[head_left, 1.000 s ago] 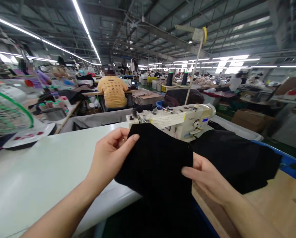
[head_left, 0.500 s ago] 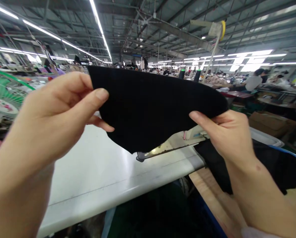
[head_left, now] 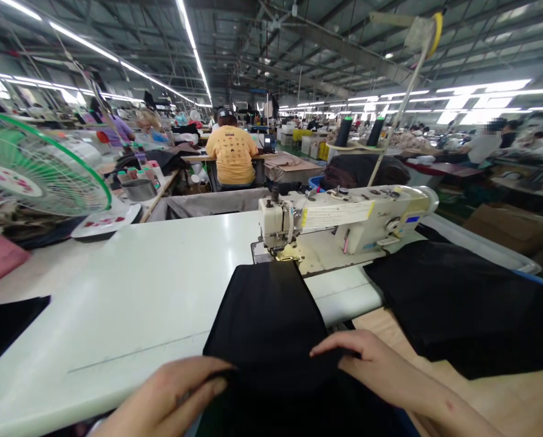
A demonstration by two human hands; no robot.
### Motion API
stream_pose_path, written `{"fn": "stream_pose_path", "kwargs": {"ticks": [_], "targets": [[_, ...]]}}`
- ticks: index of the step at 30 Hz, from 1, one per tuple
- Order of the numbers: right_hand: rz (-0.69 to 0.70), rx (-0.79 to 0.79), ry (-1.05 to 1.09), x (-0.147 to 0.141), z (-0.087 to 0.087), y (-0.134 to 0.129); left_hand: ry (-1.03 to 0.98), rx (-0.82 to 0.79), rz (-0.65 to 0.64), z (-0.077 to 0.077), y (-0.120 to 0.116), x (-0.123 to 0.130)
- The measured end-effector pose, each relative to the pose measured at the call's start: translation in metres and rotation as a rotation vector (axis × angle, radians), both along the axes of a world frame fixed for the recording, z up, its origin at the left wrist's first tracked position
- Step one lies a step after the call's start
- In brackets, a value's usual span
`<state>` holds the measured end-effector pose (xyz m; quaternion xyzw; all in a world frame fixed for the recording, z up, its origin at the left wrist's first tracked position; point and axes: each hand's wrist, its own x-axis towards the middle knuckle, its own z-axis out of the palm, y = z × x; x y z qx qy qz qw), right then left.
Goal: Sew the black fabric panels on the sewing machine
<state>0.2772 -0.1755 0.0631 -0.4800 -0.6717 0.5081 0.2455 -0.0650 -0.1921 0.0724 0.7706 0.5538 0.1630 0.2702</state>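
A black fabric piece (head_left: 266,309) lies over the front edge of the white table, its far end just before the needle area of a white sewing machine (head_left: 344,218). My left hand (head_left: 175,388) pinches the fabric's left edge between thumb and fingers. At the right edge, my right hand (head_left: 367,364) rests against the cloth, index finger stretched out and the fingers apart; its thumb is partly hidden. More black fabric (head_left: 472,303) lies to the right of the machine.
The white table (head_left: 162,273) extends left, with black cloth (head_left: 7,325) at its far left. A green-rimmed fan (head_left: 39,170) stands back left. Beyond the machine sits a person in a yellow shirt (head_left: 232,152). Two dark thread cones (head_left: 344,132) stand behind.
The black fabric has come down from in front of the view onto the table edge by the machine. Both hands have lowered, and my right hand's grip has loosened. The sewing machine is now uncovered.
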Motion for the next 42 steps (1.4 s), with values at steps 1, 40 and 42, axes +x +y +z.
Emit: {"fn": "stream_pose_path", "kwargs": {"ticks": [1, 40, 42], "targets": [[-0.031, 0.002, 0.000, -0.004, -0.005, 0.010, 0.018, -0.048, -0.023, 0.006, 0.018, 0.005], [-0.532, 0.227, 0.346, -0.003, -0.051, 0.075, -0.834, 0.333, 0.446, 0.009, 0.082, 0.042], [-0.573, 0.205, 0.393, -0.002, -0.047, 0.075, -0.900, 0.309, 0.485, 0.009, 0.082, 0.045]]}}
